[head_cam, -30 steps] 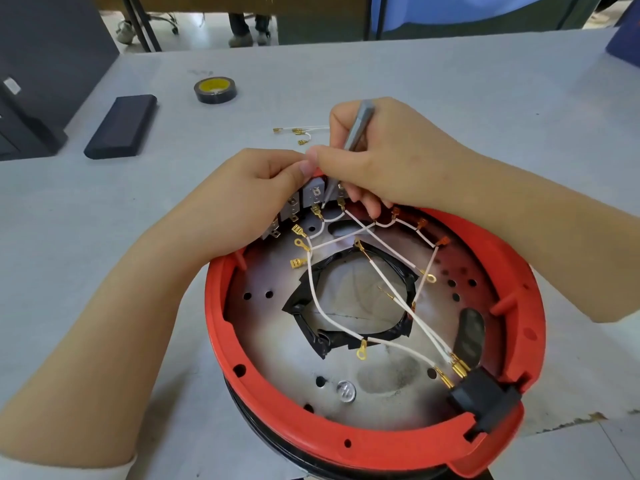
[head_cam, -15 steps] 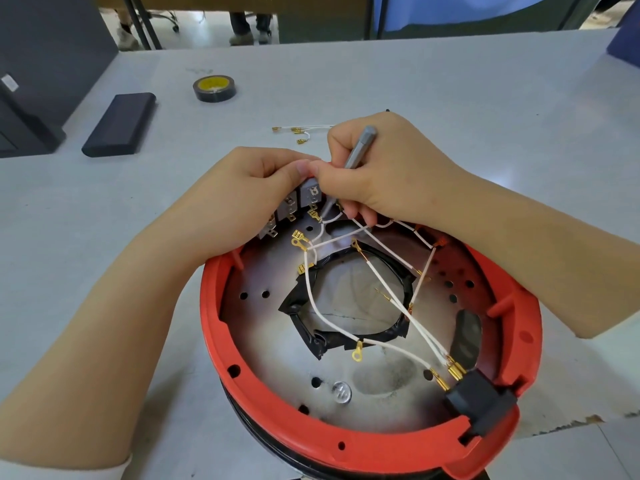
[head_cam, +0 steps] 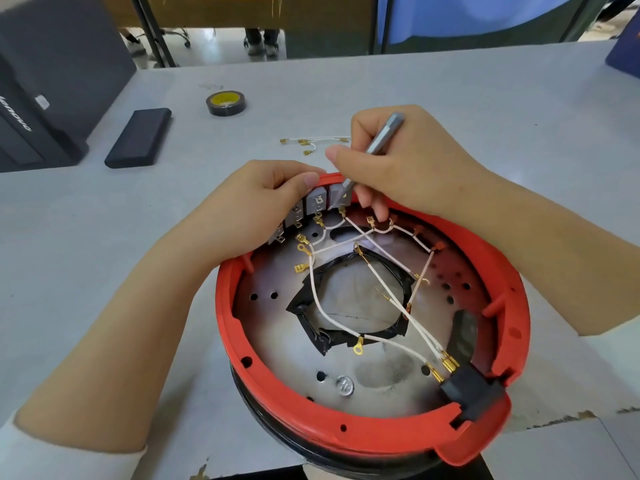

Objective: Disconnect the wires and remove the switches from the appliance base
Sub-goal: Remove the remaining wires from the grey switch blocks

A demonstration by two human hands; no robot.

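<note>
Working at the upper centre of the frame: my left hand [head_cam: 256, 202] pinches the far rim of the round red plastic appliance base [head_cam: 374, 434], fingers curled by the row of small grey switches [head_cam: 317, 202]. My right hand [head_cam: 408, 161] grips a slim grey metal tool [head_cam: 382, 136], tip on one switch. Thin white wires [head_cam: 391, 289] look limp; better pulled by their stiff brass terminals. Black case, upper left, reads "lenovo" [head_cam: 15, 114].
</note>
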